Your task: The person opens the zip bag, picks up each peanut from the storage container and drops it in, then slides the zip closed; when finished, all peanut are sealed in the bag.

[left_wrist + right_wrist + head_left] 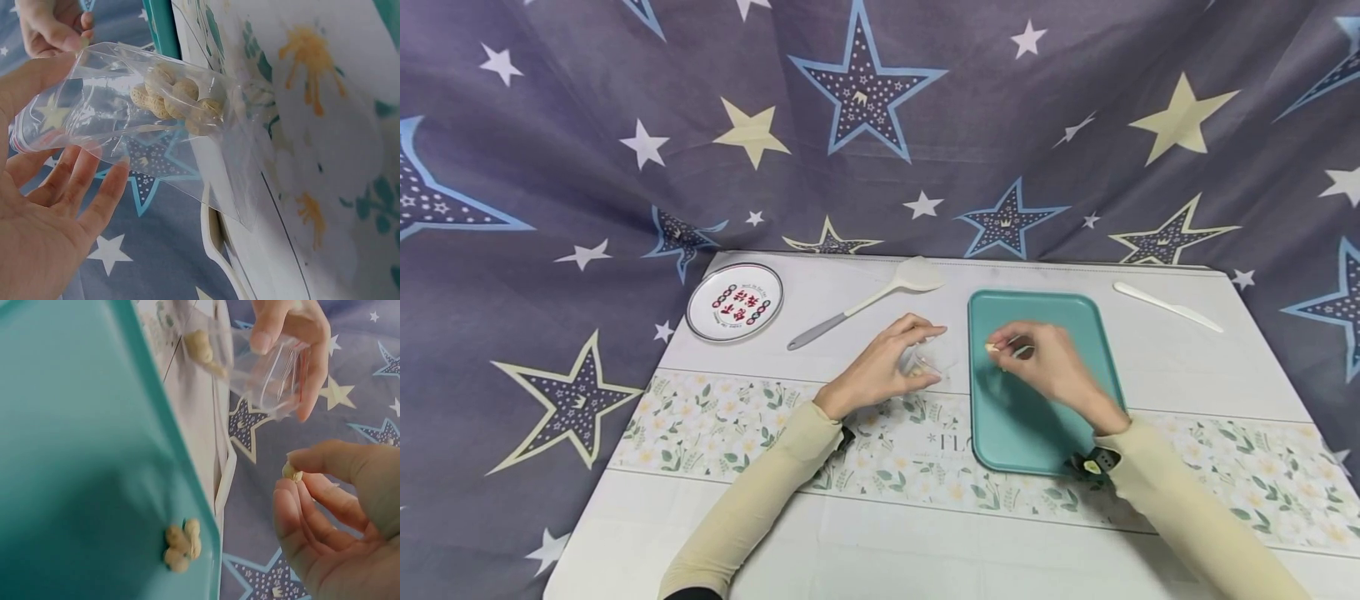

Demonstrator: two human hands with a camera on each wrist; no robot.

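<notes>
My left hand (880,367) holds a clear zip-lock bag (106,94) near its mouth, thumb on one side and fingers on the other. Several peanuts in their shells (181,99) lie low in the bag, toward its closed end. Over the teal tray (1037,442), my right hand (1052,362) pinches one peanut (291,472) between thumb and fingertips, a short way right of the bag. A few more peanuts (178,547) rest on the tray in the right wrist view; in the head view my right hand and arm mostly hide that part.
Left of the bag lies a spatula (880,296) with a grey handle, and beyond it a round white plate (707,312) with red lettering. A white knife (1168,307) lies right of the tray. A star-patterned cloth (925,200) hangs behind the table.
</notes>
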